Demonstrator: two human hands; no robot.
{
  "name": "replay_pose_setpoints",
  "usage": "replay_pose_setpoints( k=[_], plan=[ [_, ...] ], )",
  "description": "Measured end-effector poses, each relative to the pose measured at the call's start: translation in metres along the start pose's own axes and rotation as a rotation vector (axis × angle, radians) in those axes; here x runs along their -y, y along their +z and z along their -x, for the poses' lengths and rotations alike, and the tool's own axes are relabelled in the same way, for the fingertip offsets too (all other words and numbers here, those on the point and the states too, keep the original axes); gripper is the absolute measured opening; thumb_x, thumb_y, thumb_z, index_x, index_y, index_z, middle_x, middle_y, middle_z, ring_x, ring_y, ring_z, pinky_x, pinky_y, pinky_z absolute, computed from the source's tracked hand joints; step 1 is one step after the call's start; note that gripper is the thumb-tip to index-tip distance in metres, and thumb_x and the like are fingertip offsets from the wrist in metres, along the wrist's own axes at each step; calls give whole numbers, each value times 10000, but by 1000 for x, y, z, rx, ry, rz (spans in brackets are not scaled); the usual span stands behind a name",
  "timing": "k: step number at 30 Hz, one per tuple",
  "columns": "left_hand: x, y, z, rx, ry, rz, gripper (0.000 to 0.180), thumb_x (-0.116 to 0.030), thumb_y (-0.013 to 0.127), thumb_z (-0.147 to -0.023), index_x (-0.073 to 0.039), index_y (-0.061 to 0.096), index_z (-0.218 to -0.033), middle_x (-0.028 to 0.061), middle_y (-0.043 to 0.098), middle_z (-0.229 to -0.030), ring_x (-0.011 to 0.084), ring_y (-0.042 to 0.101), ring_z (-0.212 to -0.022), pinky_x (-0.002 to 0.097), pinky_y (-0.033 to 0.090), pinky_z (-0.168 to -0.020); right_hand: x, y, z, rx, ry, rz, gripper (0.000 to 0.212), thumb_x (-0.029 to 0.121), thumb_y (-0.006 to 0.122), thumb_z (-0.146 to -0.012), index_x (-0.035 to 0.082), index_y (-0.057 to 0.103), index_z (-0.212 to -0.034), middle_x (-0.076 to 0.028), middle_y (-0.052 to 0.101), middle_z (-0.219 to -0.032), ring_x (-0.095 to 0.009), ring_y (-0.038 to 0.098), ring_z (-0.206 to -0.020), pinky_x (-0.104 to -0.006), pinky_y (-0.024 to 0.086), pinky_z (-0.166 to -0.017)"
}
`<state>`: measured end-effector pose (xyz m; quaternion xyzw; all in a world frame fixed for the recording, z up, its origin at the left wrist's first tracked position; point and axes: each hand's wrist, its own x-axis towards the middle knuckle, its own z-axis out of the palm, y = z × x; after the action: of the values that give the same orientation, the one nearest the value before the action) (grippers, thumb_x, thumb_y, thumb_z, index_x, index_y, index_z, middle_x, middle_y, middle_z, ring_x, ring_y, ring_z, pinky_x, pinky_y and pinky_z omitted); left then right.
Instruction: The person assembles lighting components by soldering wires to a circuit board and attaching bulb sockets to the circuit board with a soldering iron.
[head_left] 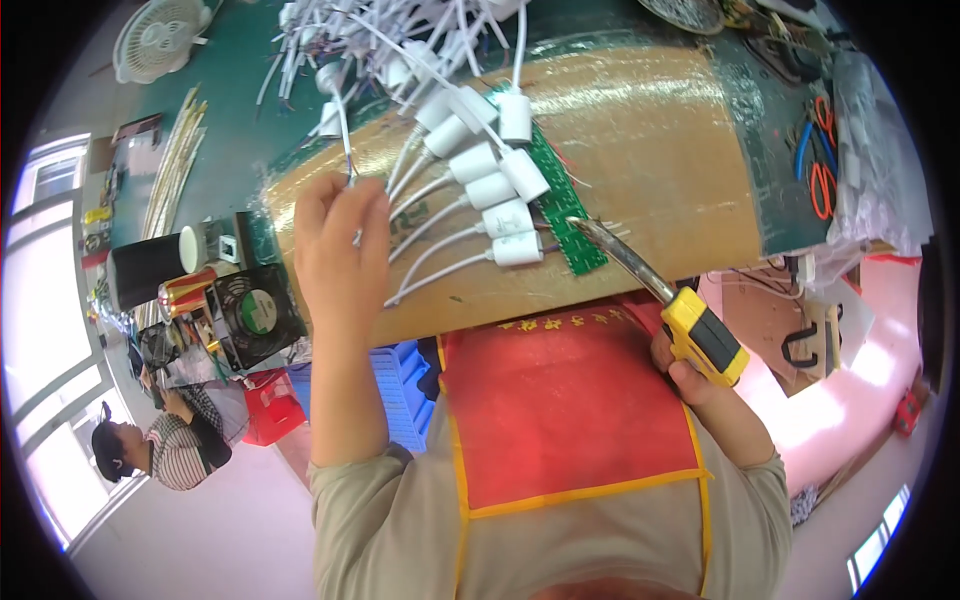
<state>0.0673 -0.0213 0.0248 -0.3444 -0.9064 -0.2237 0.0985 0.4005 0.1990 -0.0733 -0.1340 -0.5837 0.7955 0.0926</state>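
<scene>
My left hand (345,240) is closed in a pinch at the end of a white cable (345,125). A small shiny bit pokes out below its fingers, too small to name. My right hand (700,385) grips a yellow and black soldering iron (708,338), whose metal tip points at the green circuit board (562,205). Along that board's left side lie several white cylindrical caps (508,217) with white cables, fanned out in a row. Thin red wires stick out on the board's right. All of this rests on a brown board (650,150).
A heap of white cabled caps (400,40) covers the far middle. Orange and blue-handled tools (822,165) lie at the right beside plastic bags (870,150). At the left stand a black fan (255,318) and a white fan (160,40). Another person (180,440) sits at the lower left.
</scene>
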Motion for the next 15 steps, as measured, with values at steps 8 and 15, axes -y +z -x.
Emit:
replay_pose_setpoints(
  k=[8, 15],
  plan=[
    [-62, 51, 63, 1, 330, 273, 214, -73, 756, -713, -82, 679, -912, 178, 553, -1279, 415, 500, -1213, 491, 398, -983, 8, 3, -2, 14, -81, 286, 233, 246, 669, -836, 65, 542, -763, -70, 556, -696, -264, 523, -595, -362, 406, -556],
    [-78, 71, 64, -28, 335, 219, 162, -79, 737, -721, -91, 677, -872, 163, 537, -1333, 446, 423, -1306, 590, 286, -1083, 12, -3, 8, 44, -61, 377, 269, 277, 656, -851, 79, 533, -716, -60, 543, -663, -274, 519, -592, -373, 400, -550]
  ],
)
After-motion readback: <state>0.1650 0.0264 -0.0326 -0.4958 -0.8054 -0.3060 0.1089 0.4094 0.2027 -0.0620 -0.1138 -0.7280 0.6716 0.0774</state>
